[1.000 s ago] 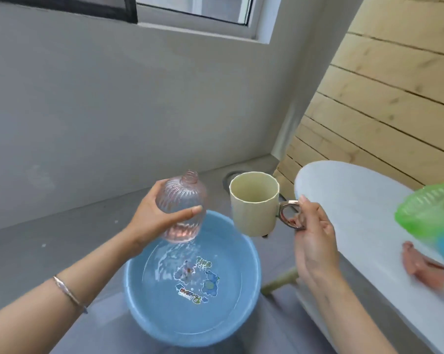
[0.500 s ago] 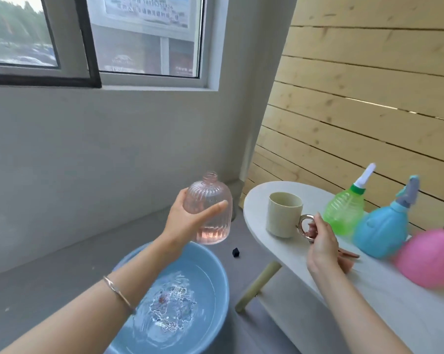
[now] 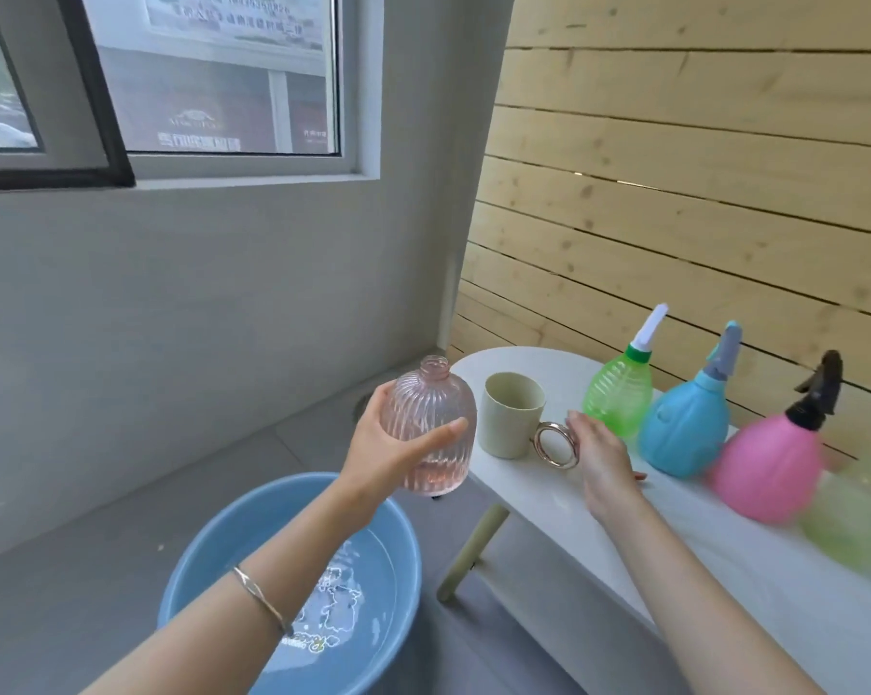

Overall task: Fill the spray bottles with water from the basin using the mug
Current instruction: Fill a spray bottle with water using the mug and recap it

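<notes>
Your left hand [image 3: 388, 456] grips the ribbed, clear pink bottle [image 3: 438, 408], thumb across its front and fingers curled behind; it is upright, cap off, neck open, a little water in its base, held in the air just off the rounded end of the table [image 3: 538, 486]; the blue basin [image 3: 212, 539] sits on the grey floor at 7 o'clock from the bottle, smooth plastic, round-rimmed, water inside and a printed picture on its bottom; open air lies between the bottle's base and the basin rim. At 3 o'clock from the bottle the mug [image 3: 511, 413] stands on the table close to its curved edge, matte cream, with a shiny metal ring handle [image 3: 556, 443]; your right hand [image 3: 601, 459] holds nothing, fingers loose and extended just beside that ring; whether they touch it cannot be told. Past that hand, from 2 to 4 o'clock, a row of spray bottles runs close to the wooden slat wall [image 3: 674, 193]: ribbed green bottle [image 3: 619, 398], smooth blue bottle [image 3: 684, 433], pink bottle [image 3: 769, 469], then a blurred pale green bottle [image 3: 859, 519] at the frame's edge; the table's front strip before them is bare white; a pale splayed table leg [image 3: 471, 554] stands at 3 o'clock from the basin.
</notes>
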Demonstrator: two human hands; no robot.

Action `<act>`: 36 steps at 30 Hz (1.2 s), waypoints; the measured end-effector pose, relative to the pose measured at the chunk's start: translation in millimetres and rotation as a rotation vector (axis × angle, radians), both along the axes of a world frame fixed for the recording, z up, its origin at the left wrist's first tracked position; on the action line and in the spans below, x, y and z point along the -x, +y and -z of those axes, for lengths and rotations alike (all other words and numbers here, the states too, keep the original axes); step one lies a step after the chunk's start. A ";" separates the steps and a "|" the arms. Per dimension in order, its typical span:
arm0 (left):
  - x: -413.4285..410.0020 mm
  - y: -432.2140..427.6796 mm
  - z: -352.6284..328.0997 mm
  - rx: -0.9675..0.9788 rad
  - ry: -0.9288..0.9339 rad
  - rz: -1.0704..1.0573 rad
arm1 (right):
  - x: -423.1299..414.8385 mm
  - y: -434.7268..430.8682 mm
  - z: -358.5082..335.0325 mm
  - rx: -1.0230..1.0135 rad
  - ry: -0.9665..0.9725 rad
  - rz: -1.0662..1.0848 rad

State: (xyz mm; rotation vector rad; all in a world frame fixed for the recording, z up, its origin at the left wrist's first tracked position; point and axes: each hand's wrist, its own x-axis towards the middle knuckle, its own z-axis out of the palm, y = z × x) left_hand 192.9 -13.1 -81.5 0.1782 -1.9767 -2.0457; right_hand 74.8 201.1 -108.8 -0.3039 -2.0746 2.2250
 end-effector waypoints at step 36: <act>31.6 159.2 45.8 0.097 -0.083 0.378 | -70.1 115.1 -142.2 0.339 0.555 -0.028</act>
